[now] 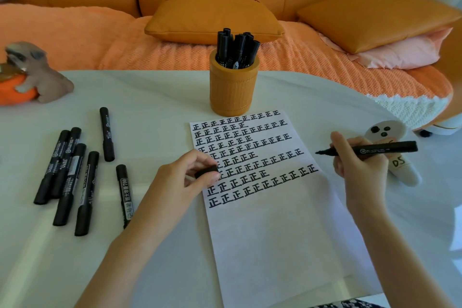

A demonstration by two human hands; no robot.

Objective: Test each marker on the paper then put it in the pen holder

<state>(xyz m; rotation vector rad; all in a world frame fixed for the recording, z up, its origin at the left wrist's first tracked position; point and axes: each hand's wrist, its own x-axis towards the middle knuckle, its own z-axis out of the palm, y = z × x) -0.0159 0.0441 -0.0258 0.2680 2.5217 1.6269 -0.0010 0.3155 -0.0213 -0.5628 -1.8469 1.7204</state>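
Observation:
A white paper (270,232) lies on the table, its upper half filled with rows of black characters. My right hand (360,165) holds an uncapped black marker (385,149) level, tip pointing left, just off the paper's right edge. At the paper's left edge my left hand (185,177) pinches the marker's black cap (206,172). Behind the paper stands an orange pen holder (233,87) with several black markers (236,49) upright in it. Several capped black markers (75,177) lie loose on the table to the left.
A grey animal figurine (37,72) on an orange base sits at the far left. A white ghost-shaped object (386,132) marked "D5" lies under my right hand. An orange sofa with cushions (215,17) runs behind the white table (150,97).

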